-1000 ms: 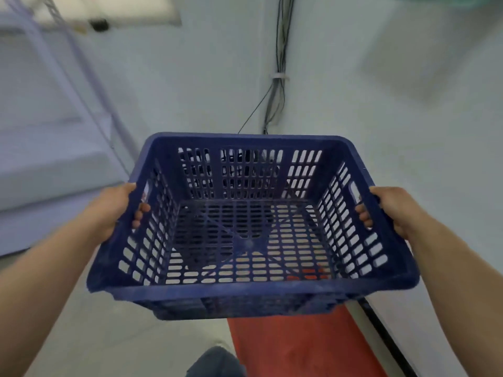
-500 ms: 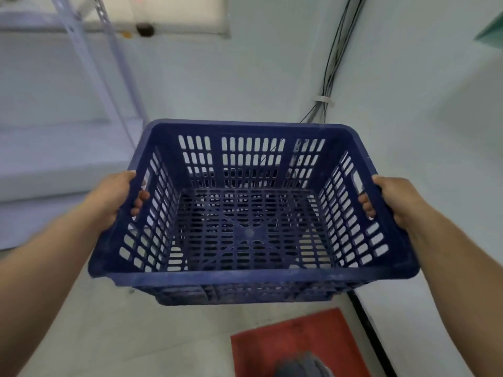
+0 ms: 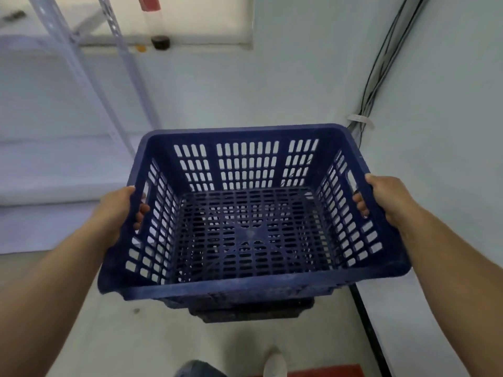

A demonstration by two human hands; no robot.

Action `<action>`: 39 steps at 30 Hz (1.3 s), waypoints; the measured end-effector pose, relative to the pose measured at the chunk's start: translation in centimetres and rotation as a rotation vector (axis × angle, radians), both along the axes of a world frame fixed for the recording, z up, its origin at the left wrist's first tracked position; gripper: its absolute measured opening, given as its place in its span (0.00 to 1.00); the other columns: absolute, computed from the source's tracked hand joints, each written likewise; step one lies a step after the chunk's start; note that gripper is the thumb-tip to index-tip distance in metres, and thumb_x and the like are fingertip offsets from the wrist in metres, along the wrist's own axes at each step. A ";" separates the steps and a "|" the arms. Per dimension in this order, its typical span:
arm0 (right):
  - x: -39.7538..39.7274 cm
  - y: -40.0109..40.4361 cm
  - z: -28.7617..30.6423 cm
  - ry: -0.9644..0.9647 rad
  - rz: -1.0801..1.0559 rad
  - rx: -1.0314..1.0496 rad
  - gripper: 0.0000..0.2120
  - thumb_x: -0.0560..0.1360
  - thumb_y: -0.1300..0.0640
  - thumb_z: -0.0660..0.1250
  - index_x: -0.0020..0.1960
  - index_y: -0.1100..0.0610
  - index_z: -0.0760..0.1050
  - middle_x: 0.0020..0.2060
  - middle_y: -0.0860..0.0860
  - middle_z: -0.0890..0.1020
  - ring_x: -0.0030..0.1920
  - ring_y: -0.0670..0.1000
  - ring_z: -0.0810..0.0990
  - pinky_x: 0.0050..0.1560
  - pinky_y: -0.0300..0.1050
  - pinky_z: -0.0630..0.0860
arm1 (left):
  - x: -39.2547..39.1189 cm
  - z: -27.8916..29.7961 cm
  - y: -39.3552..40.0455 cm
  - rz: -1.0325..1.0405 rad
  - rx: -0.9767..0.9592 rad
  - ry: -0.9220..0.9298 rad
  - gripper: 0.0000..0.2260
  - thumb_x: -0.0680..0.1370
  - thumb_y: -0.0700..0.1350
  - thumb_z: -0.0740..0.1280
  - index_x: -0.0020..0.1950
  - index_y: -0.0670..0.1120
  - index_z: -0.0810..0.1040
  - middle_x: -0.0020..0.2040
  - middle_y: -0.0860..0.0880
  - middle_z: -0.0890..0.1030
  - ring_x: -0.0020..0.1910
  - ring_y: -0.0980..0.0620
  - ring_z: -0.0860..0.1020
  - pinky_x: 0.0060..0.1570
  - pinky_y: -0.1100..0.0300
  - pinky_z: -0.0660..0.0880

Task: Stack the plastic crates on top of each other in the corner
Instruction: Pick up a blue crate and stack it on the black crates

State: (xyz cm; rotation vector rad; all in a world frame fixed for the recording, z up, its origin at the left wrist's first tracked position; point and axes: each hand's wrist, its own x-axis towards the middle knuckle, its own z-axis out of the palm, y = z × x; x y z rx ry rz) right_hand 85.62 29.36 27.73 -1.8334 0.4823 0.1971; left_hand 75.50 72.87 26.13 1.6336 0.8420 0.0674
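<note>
Since the earlier pictures, the red mat (image 3: 321, 372) has slid down to the very bottom edge, the cables (image 3: 381, 66) in the corner have swung off to the right, and a dark shape has come into sight under the blue crate (image 3: 253, 288).

That crate is up in the air in front of the person, open side up and empty. Its long side runs from left to right. The left hand (image 3: 117, 210) is wrapped around the left handle slot, with fingertips poking through to the inside. The right hand (image 3: 386, 200) grips the right handle slot the same way. Both hands are about as near to the crate's middle as each other.

Just below the crate sits a darker crate (image 3: 250, 312); only its near edge shows, so I cannot tell if the two touch. It looks lined up under the blue one, so the next move is likely straight down.

Metal shelves (image 3: 81, 77) stand to the left. A white shoe (image 3: 275, 363) shows on the floor (image 3: 109, 336).
</note>
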 end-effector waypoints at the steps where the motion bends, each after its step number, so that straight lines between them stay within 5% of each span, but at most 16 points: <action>1: 0.9 0.3 -0.2 0.002 0.004 -0.001 0.21 0.82 0.53 0.53 0.63 0.69 0.70 0.33 0.59 0.76 0.27 0.56 0.71 0.27 0.45 0.69 | 0.5 -0.1 -0.1 0.011 -0.017 0.001 0.11 0.80 0.46 0.53 0.42 0.44 0.70 0.32 0.45 0.70 0.22 0.52 0.66 0.18 0.68 0.62; 17: 7.7 3.2 -4.5 0.135 -0.037 -0.036 0.19 0.83 0.54 0.53 0.62 0.69 0.70 0.34 0.61 0.76 0.29 0.57 0.71 0.30 0.49 0.69 | 8.4 -5.1 2.2 0.006 -0.039 0.104 0.11 0.81 0.46 0.53 0.46 0.43 0.71 0.33 0.44 0.71 0.28 0.48 0.65 0.24 0.62 0.63; 39: 6.9 2.3 -6.7 0.180 -0.016 -0.033 0.21 0.82 0.52 0.53 0.61 0.69 0.72 0.34 0.60 0.77 0.29 0.56 0.71 0.29 0.47 0.69 | 7.0 -6.1 1.4 0.024 -0.057 0.147 0.13 0.82 0.49 0.51 0.47 0.44 0.72 0.35 0.43 0.73 0.29 0.48 0.66 0.29 0.55 0.62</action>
